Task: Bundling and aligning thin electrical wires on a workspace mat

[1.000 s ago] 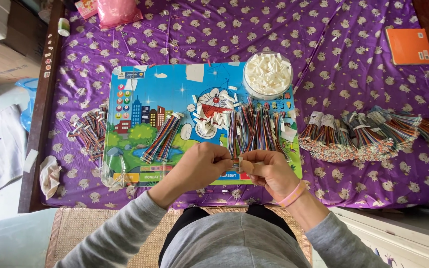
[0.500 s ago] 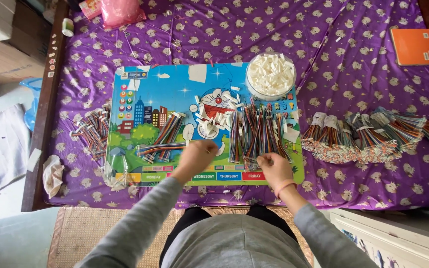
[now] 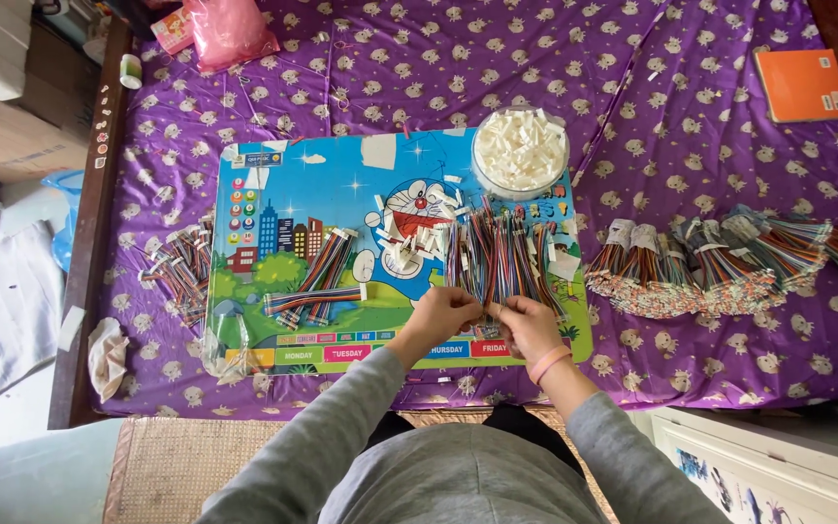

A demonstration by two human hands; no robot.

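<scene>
We see both hands back together at the near edge of the bright blue cartoon-printed plastic mat (image 3: 303, 184). Half a second ago they were apart, the left one out toward the small flat bundle of multicoloured ribbon wires (image 3: 314, 297) lying crosswise on the mat; now the left hand (image 3: 441, 312) and the right hand (image 3: 528, 325) meet again, fingertips nearly touching. We judge that one piece has just been laid aside and another is being taken up.

Both hands are curled, fingers pinched in on the near ends of the fanned row of thin multicoloured wire strands (image 3: 499, 257). How many strands each pinch holds we cannot tell. The strands lie on the right half of the mat, just below the round clear tub of small white plastic connectors (image 3: 521, 150). Their long axis runs away from us, near ends under the fingers, far ends toward the tub, splayed slightly like a fan.

On the purple patterned bedsheet (image 3: 632, 87), taped bundles of wires (image 3: 720, 262) lie to the right.
</scene>
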